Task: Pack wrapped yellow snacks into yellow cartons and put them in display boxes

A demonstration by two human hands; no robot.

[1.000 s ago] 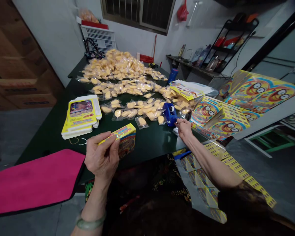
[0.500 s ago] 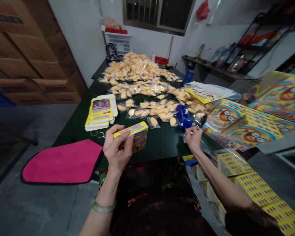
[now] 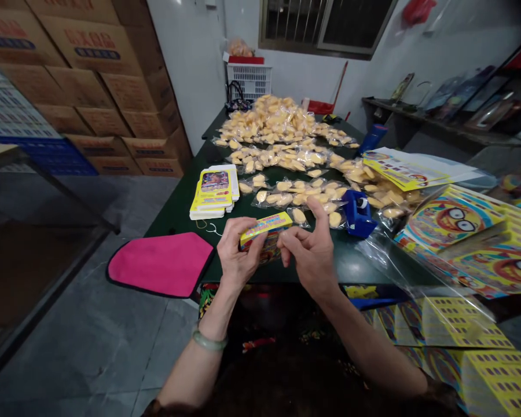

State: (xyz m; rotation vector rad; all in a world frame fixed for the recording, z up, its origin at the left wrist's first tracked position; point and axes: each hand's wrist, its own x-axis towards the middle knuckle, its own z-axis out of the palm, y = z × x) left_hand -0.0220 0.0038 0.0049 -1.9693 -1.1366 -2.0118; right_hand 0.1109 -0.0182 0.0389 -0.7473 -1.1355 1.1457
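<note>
Cardboard cartons [image 3: 82, 87] fill the upper left of the frame. I'm looking down on the dark green tabletop [image 3: 178, 211]; a big heap of bagged yellow pieces [image 3: 282, 133] sprawls across its upper centre. Printed display boxes [image 3: 460, 231] crowd the right edge. A pink cloth [image 3: 162, 263] lies lower left. A stack of flat yellow cards [image 3: 212, 194] sits behind it. At centre, my left hand [image 3: 237, 252] pinches the small yellow box [image 3: 264, 231], my right hand [image 3: 315, 249] is pinched together just beside its end; whether they touch I can't tell. A blue tape dispenser [image 3: 358, 211] sits right of them.
</note>
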